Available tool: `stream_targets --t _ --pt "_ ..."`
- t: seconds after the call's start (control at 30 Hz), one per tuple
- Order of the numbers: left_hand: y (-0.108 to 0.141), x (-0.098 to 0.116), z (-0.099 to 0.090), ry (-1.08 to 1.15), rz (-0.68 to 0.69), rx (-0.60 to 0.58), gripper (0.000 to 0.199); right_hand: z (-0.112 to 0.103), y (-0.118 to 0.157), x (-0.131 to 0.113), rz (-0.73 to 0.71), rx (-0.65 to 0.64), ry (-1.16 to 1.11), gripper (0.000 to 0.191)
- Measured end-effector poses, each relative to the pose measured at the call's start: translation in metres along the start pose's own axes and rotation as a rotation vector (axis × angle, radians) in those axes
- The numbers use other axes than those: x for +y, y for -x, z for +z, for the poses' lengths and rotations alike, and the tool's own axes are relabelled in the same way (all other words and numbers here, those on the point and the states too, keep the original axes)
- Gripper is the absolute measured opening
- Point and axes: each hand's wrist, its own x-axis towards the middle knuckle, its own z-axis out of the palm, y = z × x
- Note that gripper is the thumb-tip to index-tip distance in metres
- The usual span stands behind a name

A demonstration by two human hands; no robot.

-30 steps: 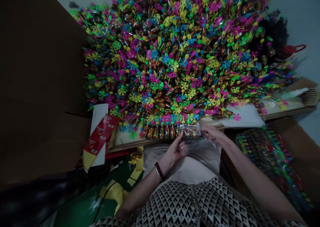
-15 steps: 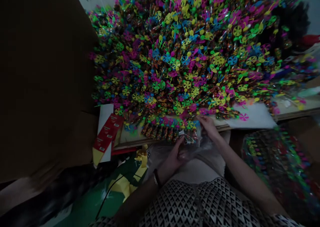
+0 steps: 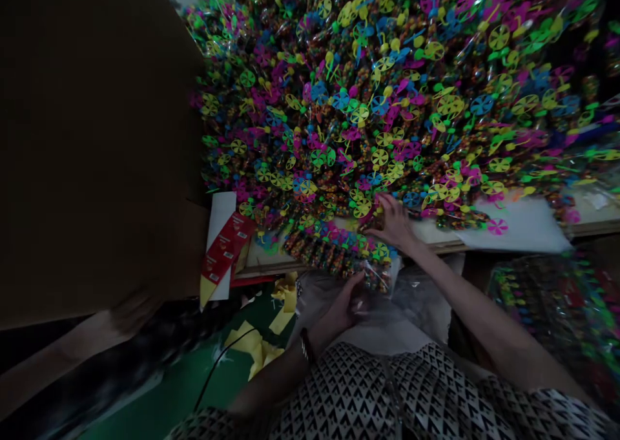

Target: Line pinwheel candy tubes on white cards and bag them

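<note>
We have our left hand (image 3: 345, 304) closed on a clear plastic bag (image 3: 380, 278) just below the multicoloured heap of pinwheel-topped candy tubes (image 3: 329, 117), our right hand (image 3: 392, 223) touching that heap, grip hard to make out.

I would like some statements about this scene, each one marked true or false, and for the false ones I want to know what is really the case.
1. The left hand holds a clear plastic bag. True.
2. The right hand touches the pile of pinwheel-topped clear tubes. True.
3. The bracelet is on the right wrist. False: it is on the left wrist.
4. All the pinwheels are yellow. False: there are also pink, blue and green ones.
5. A pink pinwheel lies on a white sheet. True.
</note>
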Motion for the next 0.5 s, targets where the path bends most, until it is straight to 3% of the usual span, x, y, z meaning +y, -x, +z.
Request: stream_targets --t 0.1,0.17,0.3,0.5 --pt "-0.006 0.001 -0.001 0.066 -0.145 0.054 0.040 0.010 -0.023 -0.002 -0.269 -0.129 0.168 0.079" --pt "-0.012 0.006 0.002 0.115 -0.167 0.107 0.039 0.016 -0.039 0.003 -0.353 -0.153 0.229 0.070" --pt "-0.030 0.020 0.013 0.166 -0.045 0.133 0.035 0.027 -0.075 0.017 -0.341 -0.146 0.273 0.068" --pt "-0.032 0.025 0.020 0.186 -0.034 0.109 0.042 0.020 -0.104 0.014 -0.315 -0.160 0.280 0.069"
